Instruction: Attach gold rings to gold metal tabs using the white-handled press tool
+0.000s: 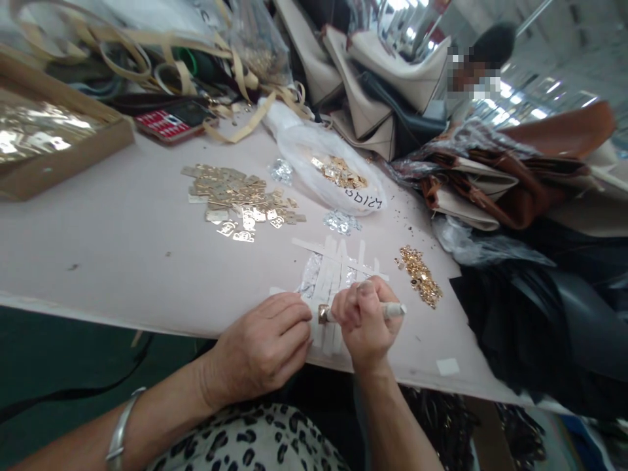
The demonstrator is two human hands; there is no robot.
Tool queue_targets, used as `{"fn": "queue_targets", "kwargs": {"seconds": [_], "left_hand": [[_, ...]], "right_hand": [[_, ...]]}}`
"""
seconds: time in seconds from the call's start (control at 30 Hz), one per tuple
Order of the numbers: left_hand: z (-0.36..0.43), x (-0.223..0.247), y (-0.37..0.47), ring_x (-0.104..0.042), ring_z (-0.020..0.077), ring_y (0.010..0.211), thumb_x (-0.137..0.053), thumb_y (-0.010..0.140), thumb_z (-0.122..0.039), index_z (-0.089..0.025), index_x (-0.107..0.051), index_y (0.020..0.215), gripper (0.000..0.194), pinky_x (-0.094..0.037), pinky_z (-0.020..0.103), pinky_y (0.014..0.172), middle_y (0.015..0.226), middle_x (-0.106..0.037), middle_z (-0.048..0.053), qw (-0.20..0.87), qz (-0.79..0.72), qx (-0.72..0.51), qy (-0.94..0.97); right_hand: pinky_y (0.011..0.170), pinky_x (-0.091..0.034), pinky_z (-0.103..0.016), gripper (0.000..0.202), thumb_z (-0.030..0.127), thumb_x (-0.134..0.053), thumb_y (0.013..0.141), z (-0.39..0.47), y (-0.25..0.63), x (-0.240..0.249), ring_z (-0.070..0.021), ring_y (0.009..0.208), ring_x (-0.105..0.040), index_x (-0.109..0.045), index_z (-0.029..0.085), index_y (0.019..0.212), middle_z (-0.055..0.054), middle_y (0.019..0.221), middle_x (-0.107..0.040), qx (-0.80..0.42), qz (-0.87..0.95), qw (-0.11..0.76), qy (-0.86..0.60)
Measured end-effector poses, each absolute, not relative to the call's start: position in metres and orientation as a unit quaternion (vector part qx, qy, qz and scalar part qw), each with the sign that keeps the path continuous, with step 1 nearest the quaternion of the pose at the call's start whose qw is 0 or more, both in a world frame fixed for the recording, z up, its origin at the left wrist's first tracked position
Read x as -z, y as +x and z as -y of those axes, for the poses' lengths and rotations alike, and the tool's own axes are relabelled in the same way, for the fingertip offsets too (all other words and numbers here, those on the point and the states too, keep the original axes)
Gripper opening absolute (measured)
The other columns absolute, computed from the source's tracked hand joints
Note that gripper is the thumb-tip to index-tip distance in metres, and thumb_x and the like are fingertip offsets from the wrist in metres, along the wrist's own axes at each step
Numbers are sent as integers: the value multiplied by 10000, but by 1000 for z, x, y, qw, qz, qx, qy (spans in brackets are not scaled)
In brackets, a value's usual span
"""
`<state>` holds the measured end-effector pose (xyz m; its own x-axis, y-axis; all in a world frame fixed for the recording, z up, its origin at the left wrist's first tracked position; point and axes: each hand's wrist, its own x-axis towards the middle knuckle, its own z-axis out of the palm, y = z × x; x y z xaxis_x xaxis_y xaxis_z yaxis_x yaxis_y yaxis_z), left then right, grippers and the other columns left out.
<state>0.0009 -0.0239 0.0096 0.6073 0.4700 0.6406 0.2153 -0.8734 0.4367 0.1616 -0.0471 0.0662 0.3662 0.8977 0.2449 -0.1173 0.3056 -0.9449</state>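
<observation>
While the left hand [267, 343] curls close by, the right hand [366, 320] grips a pale-handled tool [394, 310]

Well left of and beyond the left fingers sits an open cardboard box [69, 157]; nearer them, still to the left, spread flat gold plates [230, 190]. The left fingers are bunched narrow; whether they pinch anything, I cannot tell. Pale strips [330, 268] lie between and beyond both sets of fingers. Wrapped round the tool, the right fingers leave its metal end toward the left ones. Right of them lie small gold pieces [420, 276].
</observation>
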Motion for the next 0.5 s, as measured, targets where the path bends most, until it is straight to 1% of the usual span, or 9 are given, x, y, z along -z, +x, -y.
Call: {"fn": "queue_targets", "kwargs": {"seconds": [0.07,0.13,0.2,0.23,0.27,0.3,0.33,0.4,0.5], "left_hand": [[23,-9,0,-607,214,961,-580,888,-71,-137,-619,816,105,-553,424,996,940,-652,91,162,-198,-400,880],[23,-9,-1,-611,218,977,-578,892,-75,-137,-622,834,96,-549,426,1003,962,-657,92,160,-201,-405,878],[24,-10,-1,-615,224,1005,-569,896,-74,-137,-627,854,95,-539,427,1024,988,-665,93,153,-201,-411,876],[25,-10,-2,-617,226,1019,-565,898,-73,-137,-630,861,98,-531,425,1039,999,-669,94,149,-202,-414,875],[26,-10,-2,-619,227,1034,-560,901,-71,-138,-634,871,104,-523,420,1053,1010,-674,94,146,-204,-418,873],[26,-11,-2,-622,225,1044,-555,905,-71,-140,-639,882,111,-516,410,1064,1021,-679,94,145,-209,-423,870],[27,-11,-1,-625,221,1052,-549,909,-70,-144,-646,898,122,-512,396,1072,1028,-685,91,146,-214,-429,866],[28,-10,0,-635,209,1044,-532,915,-71,-157,-658,924,152,-509,360,1072,1029,-699,78,150,-226,-445,853],[26,-6,3,-653,194,993,-510,915,-88,-180,-670,913,185,-517,321,1053,970,-712,59,137,-219,-480,839]], "right_hand": [[388,-305,-216,386,401,-595,946,49,172,-67,-69,380,-314,-449,227,633,96,474,-377,-363,453,619,-529],[444,-389,-229,295,388,-633,916,53,184,-73,-88,434,-440,-579,207,690,59,522,-514,-333,519,479,-625],[627,-507,-275,116,313,-681,868,58,193,-79,-141,639,-628,-706,204,899,-8,741,-707,-293,592,308,-684],[733,-527,-313,182,277,-693,844,61,194,-80,-175,772,-679,-719,218,1014,-36,884,-755,-276,624,237,-692],[813,-523,-349,265,254,-692,831,63,195,-80,-205,879,-695,-711,233,1095,-53,996,-767,-264,647,181,-692],[849,-511,-370,287,243,-684,826,63,195,-78,-225,935,-696,-706,240,1112,-60,1042,-767,-258,660,139,-691],[842,-504,-369,251,239,-674,827,63,195,-76,-232,938,-696,-710,238,1075,-57,1021,-770,-260,665,110,-691],[746,-492,-315,137,223,-651,822,54,197,-75,-208,833,-694,-711,229,945,-27,874,-763,-286,662,84,-688],[609,-435,-250,42,205,-649,783,23,205,-85,-164,681,-656,-690,215,784,10,706,-713,-307,654,99,-684]]}}
